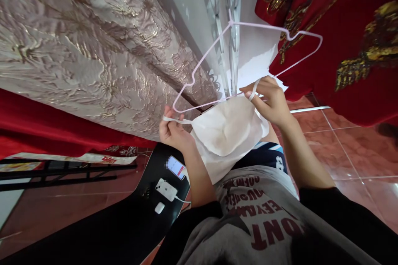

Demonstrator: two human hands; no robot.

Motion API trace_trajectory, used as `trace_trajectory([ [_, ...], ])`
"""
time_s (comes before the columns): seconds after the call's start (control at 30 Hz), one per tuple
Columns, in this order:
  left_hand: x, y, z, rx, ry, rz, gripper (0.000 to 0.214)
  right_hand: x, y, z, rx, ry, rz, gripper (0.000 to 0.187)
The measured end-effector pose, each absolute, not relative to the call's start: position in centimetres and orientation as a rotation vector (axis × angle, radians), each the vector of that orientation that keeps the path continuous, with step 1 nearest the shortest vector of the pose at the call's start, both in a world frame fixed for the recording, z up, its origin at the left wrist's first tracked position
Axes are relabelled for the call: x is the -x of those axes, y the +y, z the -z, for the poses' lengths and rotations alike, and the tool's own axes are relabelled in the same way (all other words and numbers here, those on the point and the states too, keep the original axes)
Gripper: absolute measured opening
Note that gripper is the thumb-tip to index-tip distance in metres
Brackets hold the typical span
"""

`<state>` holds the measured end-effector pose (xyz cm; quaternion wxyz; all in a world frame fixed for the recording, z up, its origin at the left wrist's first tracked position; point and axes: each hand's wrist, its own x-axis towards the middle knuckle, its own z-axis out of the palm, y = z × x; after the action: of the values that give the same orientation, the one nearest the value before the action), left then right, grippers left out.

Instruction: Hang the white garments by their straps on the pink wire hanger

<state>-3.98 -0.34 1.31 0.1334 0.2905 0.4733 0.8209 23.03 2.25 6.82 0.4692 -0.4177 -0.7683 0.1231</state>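
Observation:
A white garment [228,126] with narrow straps hangs between my hands, a rounded, slightly yellowed panel at its top. My left hand [175,132] is closed on one strap [177,120], which is pulled taut to the side, near the left corner of a pale pink hanger [214,49]. My right hand [270,99] pinches near the hanger's lower bar, with the other strap [255,90] looped over its fingers. The bar runs along the garment's upper edge. The hanger's top lies in front of a white metal rack [234,45]; whether it hooks there I cannot tell.
Shiny pink-beige embossed fabric [105,49] hangs at left, and red cloth with gold embroidery [351,41] at right. On a black seat [133,211] lie a lit phone [176,167], a white phone [166,190] with a cable, and a small white case [159,208]. Red tiles [348,145] cover the floor.

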Motion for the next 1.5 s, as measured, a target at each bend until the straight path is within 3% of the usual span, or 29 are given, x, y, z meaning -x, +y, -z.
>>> trace_trajectory([
  [0.1, 5.0, -0.1, -2.1, -1.024, 1.417, -2.428, 0.023, -23.1, 2.3, -6.7, 1.016, -1.880, -0.276, 0.042],
  [0.23, 5.0, 0.6, -4.9, -1.374, 1.309, -2.172, 0.033, -22.9, 1.9, -6.6, 1.004, -1.907, -0.260, 0.041],
  [0.3, 4.6, 1.0, -6.6, -1.534, 1.283, -2.002, 0.031, -22.8, 1.7, -6.5, 1.023, -1.909, -0.244, 0.041],
  [0.43, 3.7, 1.6, -9.9, -1.768, 1.280, -1.725, 0.004, -23.2, 1.4, -6.5, 1.050, -1.883, -0.206, 0.040],
  [0.6, 3.2, 3.0, -10.1, -1.706, 1.224, -1.560, 0.017, -23.9, 1.7, -6.5, 1.067, -1.876, -0.182, 0.040],
  [0.7, 3.5, 3.9, -7.2, -1.358, 1.135, -1.654, 0.024, -24.0, 2.0, -6.1, 1.054, -1.876, -0.192, 0.036],
  [0.87, 1.7, 3.0, -1.9, -0.781, 0.948, -1.867, 0.051, -23.1, 2.0, -5.9, 1.023, -1.908, -0.201, 0.035],
  [1.07, -1.0, 1.7, -1.2, -0.782, 0.925, -1.935, 0.056, -23.3, 1.3, -5.9, 0.995, -1.658, -0.209, 0.020],
  [1.27, 0.6, 2.8, -1.8, -0.846, 1.055, -1.996, 0.061, -29.6, 3.3, -4.3, 0.893, -0.894, 0.148, 0.016],
  [1.5, 0.6, 2.9, -1.5, -0.852, 1.040, -1.937, 0.058, -32.1, 3.9, -10.7, 1.043, -1.291, -0.024, 0.018],
])
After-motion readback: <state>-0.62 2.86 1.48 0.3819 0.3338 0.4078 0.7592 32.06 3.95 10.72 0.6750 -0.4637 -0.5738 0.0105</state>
